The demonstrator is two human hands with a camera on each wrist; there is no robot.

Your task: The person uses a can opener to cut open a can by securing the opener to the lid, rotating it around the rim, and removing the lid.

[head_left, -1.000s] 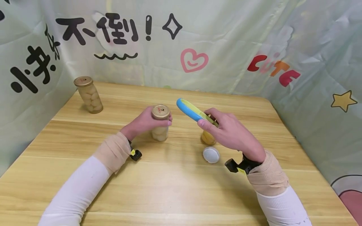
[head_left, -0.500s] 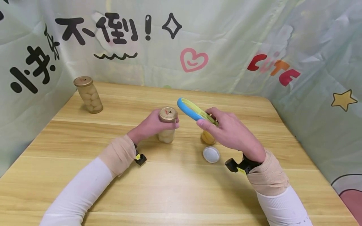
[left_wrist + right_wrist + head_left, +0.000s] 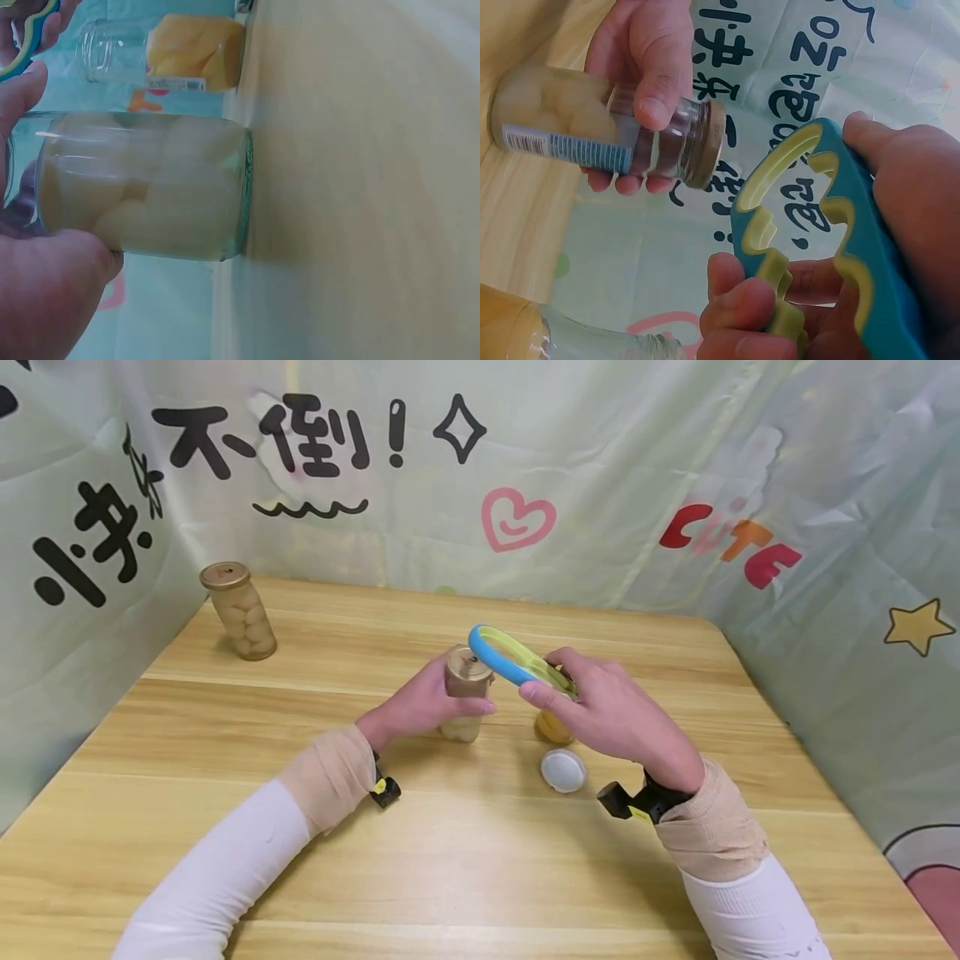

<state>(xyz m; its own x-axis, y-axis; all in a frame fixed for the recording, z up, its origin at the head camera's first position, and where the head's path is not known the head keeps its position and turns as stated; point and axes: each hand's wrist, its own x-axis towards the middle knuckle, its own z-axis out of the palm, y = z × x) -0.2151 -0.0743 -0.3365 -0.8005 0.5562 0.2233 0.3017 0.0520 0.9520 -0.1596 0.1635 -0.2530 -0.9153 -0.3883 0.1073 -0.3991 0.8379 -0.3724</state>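
Observation:
My left hand (image 3: pixel 412 702) grips a glass jar (image 3: pixel 142 187) of pale fruit pieces around its upper part. Its gold lid (image 3: pixel 467 665) is on, and the jar's base is at or very near the tabletop. My right hand (image 3: pixel 622 714) holds a blue and yellow-green jar opener (image 3: pixel 889 292) with a stepped, toothed opening. In the head view the opener's far end overlaps the edge of that lid; the right wrist view shows the two apart. Beneath the right hand stands a lidless jar of yellow fruit (image 3: pixel 196 52), partly hidden in the head view.
A loose round lid (image 3: pixel 563 771) lies white side up in front of the yellow fruit jar. Another gold-lidded jar (image 3: pixel 243 618) of pale fruit stands at the back left of the wooden table (image 3: pixel 450 860). Printed cloth (image 3: pixel 600 460) surrounds the table's back and sides.
My left hand has brought its jar rightward across the table, close to the jar opener. The right hand and opener have stayed almost in place.

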